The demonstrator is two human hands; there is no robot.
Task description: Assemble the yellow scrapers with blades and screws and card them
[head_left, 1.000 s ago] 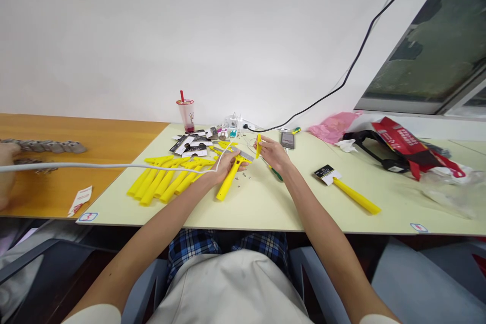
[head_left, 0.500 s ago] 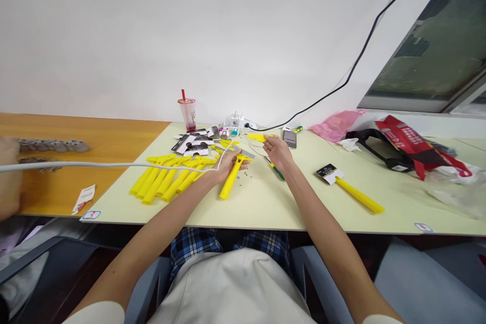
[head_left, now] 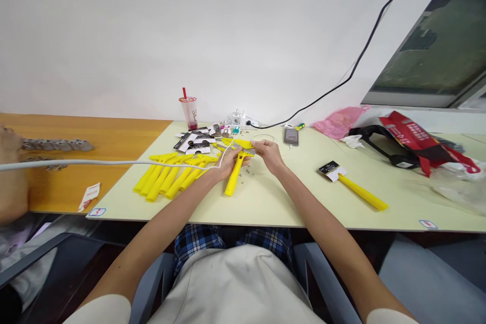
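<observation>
Left hand (head_left: 229, 163) closed round yellow scraper (head_left: 234, 178) at its blade end, between table's (head_left: 266, 207) front and back edges, right hand (head_left: 269, 154) pinching yellow cover (head_left: 245, 144), yellow handles (head_left: 167, 178) lay near left edge.

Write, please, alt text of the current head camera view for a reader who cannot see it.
The left hand holds a yellow-handled scraper over a cream table, while the right hand pinches a flat yellow piece close to its blade. More yellow handles lie side by side at left; a card-topped scraper lies at right.
</observation>
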